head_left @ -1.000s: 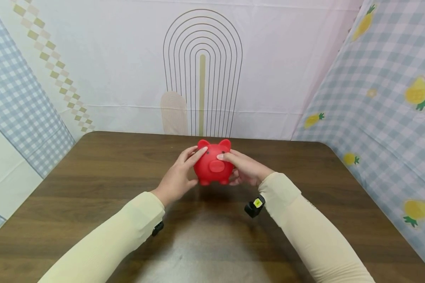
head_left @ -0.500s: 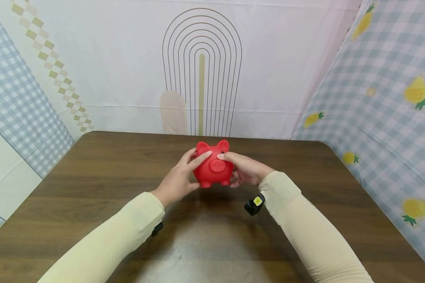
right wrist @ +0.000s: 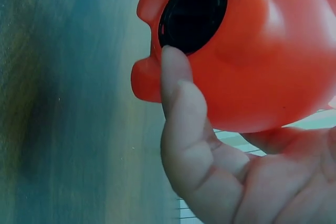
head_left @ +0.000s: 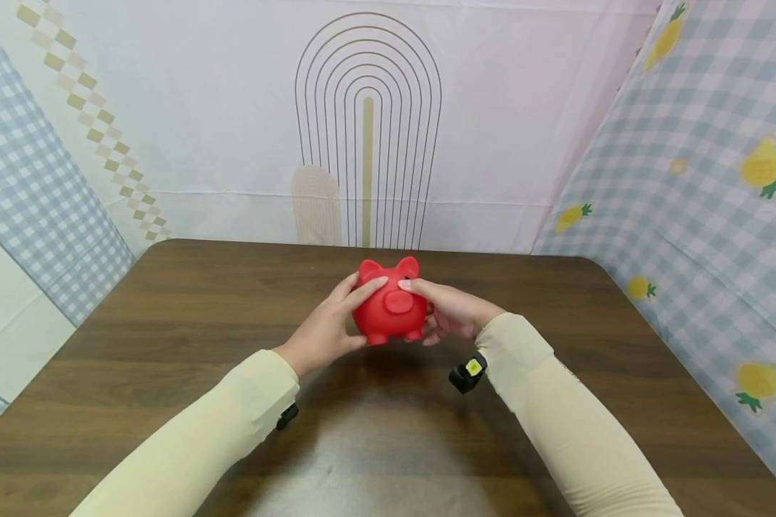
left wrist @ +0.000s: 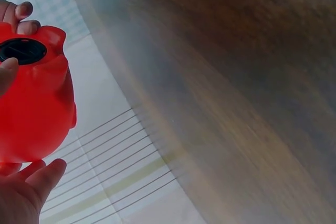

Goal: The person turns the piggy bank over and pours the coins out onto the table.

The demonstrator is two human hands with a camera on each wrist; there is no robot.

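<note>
A red piggy bank (head_left: 388,319) faces me in the head view, held between both hands over the table. On its left side the left hand (head_left: 323,327) grips it, one finger across the face over an eye and the thumb low by a foot. From the right, the right hand (head_left: 455,310) holds it with the thumb beside the snout and the other fingers curled beneath. The right wrist view shows a black round plug (right wrist: 194,17) in the belly, a right fingertip (right wrist: 176,66) right at its rim. In the left wrist view, the left thumb (left wrist: 6,74) overlaps the plug's edge.
The brown wooden table (head_left: 187,330) spreads under both arms, its far edge close behind the piggy bank. A white patterned cloth (head_left: 504,129) hangs at the back, and a blue checked cloth (head_left: 698,215) on the right. Each wrist carries a small black camera (head_left: 467,373).
The piggy bank has sunk slightly and tilted a little, its face turning a bit to the right. The left finger has slid further across its face. Both hands keep their hold.
</note>
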